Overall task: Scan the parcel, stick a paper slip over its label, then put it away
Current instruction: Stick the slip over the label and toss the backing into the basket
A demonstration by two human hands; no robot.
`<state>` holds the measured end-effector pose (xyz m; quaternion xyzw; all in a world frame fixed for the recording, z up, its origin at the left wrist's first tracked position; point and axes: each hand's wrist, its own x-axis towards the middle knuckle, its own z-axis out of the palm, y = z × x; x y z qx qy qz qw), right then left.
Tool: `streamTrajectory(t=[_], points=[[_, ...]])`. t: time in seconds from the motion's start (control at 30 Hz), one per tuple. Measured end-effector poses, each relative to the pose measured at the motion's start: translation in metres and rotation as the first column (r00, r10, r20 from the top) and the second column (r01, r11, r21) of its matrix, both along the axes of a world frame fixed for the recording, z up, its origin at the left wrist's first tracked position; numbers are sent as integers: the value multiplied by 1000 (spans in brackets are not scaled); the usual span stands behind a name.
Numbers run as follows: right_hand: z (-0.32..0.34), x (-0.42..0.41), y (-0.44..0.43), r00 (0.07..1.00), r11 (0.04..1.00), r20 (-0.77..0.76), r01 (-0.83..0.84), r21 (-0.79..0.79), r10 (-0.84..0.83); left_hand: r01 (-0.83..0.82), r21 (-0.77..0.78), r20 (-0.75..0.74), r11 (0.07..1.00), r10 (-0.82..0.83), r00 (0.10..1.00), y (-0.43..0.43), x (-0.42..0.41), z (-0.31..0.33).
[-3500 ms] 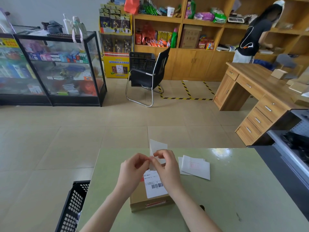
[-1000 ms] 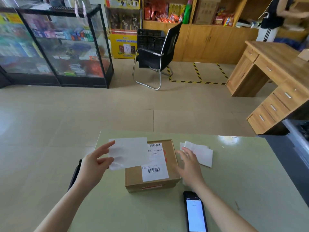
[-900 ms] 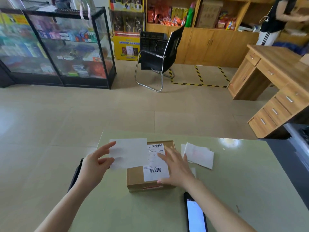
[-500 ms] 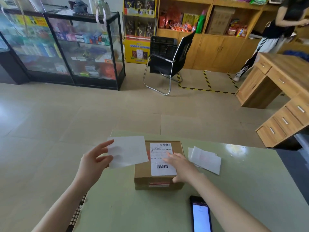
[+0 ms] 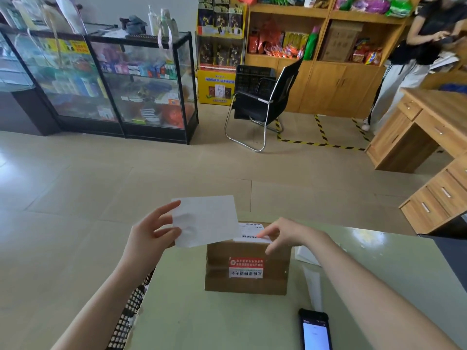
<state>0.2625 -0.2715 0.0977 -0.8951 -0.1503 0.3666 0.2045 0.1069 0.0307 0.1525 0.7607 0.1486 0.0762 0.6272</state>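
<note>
A brown cardboard parcel (image 5: pixel 246 270) stands on the green table (image 5: pixel 214 319), its near side bearing a red and white sticker. A white barcode label (image 5: pixel 251 232) covers its top. My left hand (image 5: pixel 149 238) holds a white paper slip (image 5: pixel 206 219) by its left edge, up in the air just left of and above the parcel's top. My right hand (image 5: pixel 285 234) rests its fingertips on the label at the parcel's upper right edge.
A phone (image 5: pixel 316 330) with a lit screen lies at the table's near right. A stack of white slips (image 5: pixel 307 256) lies behind my right forearm. A black mesh basket (image 5: pixel 126 317) sits below the table's left edge. A person stands at the far right by the wooden desk (image 5: pixel 429 127).
The camera has dropped closer, so the parcel's near side now faces me. My left hand has raised the slip higher. My right hand slid to the label's top right edge.
</note>
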Motion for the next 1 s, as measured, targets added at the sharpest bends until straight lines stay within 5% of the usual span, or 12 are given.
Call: streamTrajectory(t=[0.13,0.3,0.63,1.0], points=[[-6,4,1,945,976,256,171,135,-201,7,-38,2,999,-7,1000,0,7,0],[-48,-23,7,754,992,647,125,26,-112,0,-71,-3,998,-1,1000,-6,18,-3],[-39,-8,8,903,965,411,-11,-262,122,18,-85,-20,996,-20,1000,-8,38,-11],[-36,-30,1,943,969,239,-204,-137,232,78,-69,20,995,-77,997,-9,52,-22]])
